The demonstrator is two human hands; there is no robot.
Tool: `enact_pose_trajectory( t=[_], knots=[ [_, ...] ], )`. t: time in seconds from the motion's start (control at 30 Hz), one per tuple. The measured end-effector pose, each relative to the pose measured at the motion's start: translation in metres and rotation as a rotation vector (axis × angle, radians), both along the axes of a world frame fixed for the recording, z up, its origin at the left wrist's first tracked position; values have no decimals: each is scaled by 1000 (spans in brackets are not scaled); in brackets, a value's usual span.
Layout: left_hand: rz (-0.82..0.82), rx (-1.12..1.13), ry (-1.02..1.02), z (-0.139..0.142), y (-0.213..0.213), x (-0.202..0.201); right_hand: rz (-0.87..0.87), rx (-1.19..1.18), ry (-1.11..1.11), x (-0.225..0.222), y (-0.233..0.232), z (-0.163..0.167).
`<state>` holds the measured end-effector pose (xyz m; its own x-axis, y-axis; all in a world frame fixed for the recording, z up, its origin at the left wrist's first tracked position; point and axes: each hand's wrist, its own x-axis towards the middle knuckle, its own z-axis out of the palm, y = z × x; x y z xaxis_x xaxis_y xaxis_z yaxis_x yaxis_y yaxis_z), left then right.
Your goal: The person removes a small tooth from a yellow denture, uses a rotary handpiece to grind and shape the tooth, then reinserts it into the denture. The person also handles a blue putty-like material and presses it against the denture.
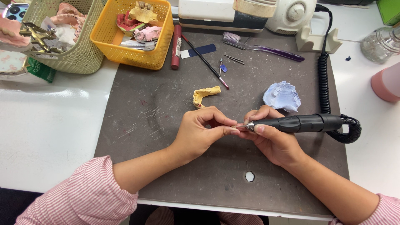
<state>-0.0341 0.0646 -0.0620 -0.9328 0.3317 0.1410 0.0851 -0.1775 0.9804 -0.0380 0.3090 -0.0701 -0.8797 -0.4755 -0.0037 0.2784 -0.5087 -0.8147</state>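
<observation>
Right at the middle of the dark grey mat (166, 166) that covers the desk (50, 125), both hands meet. The right hand (273, 139) is wrapped around a black rotary handpiece (302, 123), its fingers closed on the barrel near the metal nose, with the thumb lying along the front. The left hand (198, 133) pinches its thumb and forefinger narrowly on the small bur (240, 126) that sticks out of the handpiece tip; whether the bur is seated or loose cannot be told. A coiled black cord (323, 83) runs from the back of the handpiece toward the far edge of the desk, up to a white control unit (291, 14).

Just beyond the left hand lies a yellow dental cast (205, 95), and just beyond the right hand a pale blue dental cast (282, 96). Further toward the far edge lie a thin black brush (204, 61), a red marker (176, 46), a purple toothbrush (262, 46) and a few loose burs (233, 59). At the far left corner stand a yellow basket (137, 58) and a green basket (79, 58), both holding more casts. Both sleeves are pink-striped.
</observation>
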Motion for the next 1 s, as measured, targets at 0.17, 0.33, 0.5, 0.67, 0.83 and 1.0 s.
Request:
enact_pose_trajectory(
  t=[0.17, 0.33, 0.5, 0.67, 0.83, 1.0],
  knots=[
    [13, -33, 17, -1, 0, -1, 2, -2, -12, 0, 0, 1],
    [10, -30, -2, -3, -1, -3, -11, 0, -26, 1, 0, 1],
    [0, -3, -15, -4, 0, -3, -7, 4, -21, 0, -1, 1],
    [0, -8, -3, -3, 0, -3, -19, 26, -19, 0, -2, 3],
    [18, -38, 12, -2, 0, -4, -4, 27, -1, -1, -2, 4],
    [12, -26, 9, 0, 1, -3, -5, 31, 2, -1, -2, 6]
  ],
)
